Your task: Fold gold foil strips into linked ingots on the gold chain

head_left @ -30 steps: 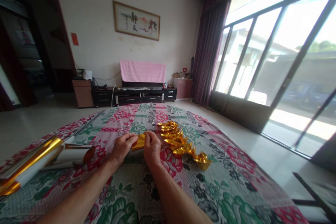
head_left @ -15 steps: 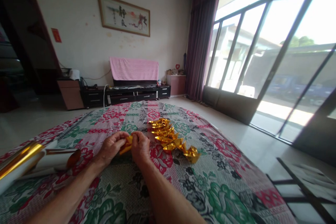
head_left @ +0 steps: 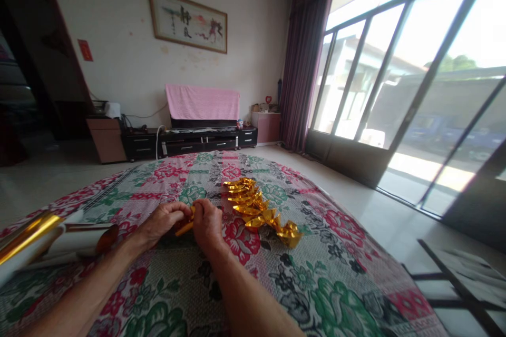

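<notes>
Between my two hands is a small piece of gold foil, partly hidden by the fingers. My left hand pinches its left side, and my right hand pinches it from the right, close beside the left. Just right of my right hand, several folded gold foil pieces lie in a slanting row on the flowered cloth. Both hands are held low over this cloth.
Rolls of gold foil with a white underside lie at the table's left edge. A dark-framed rack or chair stands at the lower right. Beyond the table are a low black cabinet and glass doors.
Both hands have shifted slightly left with the gold foil piece, which now shows as a narrower strip below the fingers. The row of foil pieces stays put.
</notes>
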{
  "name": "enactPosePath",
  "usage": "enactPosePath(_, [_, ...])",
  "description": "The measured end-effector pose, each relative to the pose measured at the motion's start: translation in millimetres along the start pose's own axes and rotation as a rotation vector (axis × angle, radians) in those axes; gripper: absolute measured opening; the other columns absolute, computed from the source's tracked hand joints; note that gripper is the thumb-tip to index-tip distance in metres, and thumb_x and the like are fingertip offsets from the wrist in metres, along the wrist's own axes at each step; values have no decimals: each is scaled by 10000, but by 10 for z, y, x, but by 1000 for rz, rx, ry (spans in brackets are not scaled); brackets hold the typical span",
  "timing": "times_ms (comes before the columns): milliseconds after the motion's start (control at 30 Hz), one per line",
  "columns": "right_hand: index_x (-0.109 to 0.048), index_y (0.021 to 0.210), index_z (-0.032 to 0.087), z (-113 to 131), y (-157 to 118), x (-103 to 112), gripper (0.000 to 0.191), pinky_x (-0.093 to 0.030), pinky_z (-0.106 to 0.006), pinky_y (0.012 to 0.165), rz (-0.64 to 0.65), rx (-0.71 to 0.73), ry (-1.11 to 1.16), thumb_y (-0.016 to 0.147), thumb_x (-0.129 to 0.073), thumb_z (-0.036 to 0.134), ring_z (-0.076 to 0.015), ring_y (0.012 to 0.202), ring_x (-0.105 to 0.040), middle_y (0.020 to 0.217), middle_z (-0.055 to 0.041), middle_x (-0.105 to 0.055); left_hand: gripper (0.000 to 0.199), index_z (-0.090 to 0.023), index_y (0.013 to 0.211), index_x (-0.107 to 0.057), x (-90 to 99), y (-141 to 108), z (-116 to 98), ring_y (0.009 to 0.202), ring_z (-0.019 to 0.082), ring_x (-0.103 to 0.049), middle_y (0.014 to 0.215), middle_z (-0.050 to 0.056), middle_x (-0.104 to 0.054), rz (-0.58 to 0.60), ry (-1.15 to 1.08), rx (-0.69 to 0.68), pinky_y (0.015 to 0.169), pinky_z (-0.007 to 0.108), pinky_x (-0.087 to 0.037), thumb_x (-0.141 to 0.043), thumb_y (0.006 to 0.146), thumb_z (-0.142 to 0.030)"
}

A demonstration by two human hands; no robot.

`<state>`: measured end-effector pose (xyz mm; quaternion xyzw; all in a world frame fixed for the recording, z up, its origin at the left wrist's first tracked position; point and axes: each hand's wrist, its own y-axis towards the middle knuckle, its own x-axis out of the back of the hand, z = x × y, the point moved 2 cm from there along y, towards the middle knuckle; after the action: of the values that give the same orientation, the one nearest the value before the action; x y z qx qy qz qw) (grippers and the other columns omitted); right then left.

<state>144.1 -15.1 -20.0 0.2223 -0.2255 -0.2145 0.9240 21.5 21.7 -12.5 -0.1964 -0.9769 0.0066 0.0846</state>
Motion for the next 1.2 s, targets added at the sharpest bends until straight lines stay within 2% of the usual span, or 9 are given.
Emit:
enactPosePath(467, [-658,847,206,-41,10,-30,265,-427,-218,646,-2,-9,-23,830,-394,226,-145,691,-622,744,-27,-688,166,-146,639,-618,-14,33,-41,471,102,-473,510,-29,-571,-43,136,19,480,208,-363,-508,546,-228])
enactPosePath(667, [-657,838,208,-61,11,-38,262,-422,-215,636,-14,-7,-17,833,-396,230,-139,672,-613,737,-19,-682,189,-144,647,-628,8,60,-27,476,114,-478,513,-23,-575,-44,189,-22,489,217,-371,-487,556,-231])
enactPosePath(867, [-661,819,207,-56,27,-37,257,-419,-217,670,-57,21,-27,828,-404,210,-134,706,-597,744,-13,-670,189,-143,627,-632,-3,33,-108,503,120,-489,533,-18,-588,-65,263,-82,508,218,-373,-477,557,-227])
enactPosePath(967, [-661,797,202,-35,23,-24,258,-414,-220,686,-69,48,-43,829,-405,205,-135,723,-585,750,-17,-659,187,-143,639,-622,-19,22,-128,498,118,-488,534,-19,-583,-63,245,-83,506,218,-377,-474,552,-219])
enactPosePath(1200, [-654,788,202,-20,11,-16,259,-404,-218,664,-73,72,-53,835,-400,195,-131,696,-568,720,-10,-642,273,-167,817,-538,-39,49,-90,505,111,-516,615,-36,-592,-92,108,-119,493,207,-375,-499,548,-197])
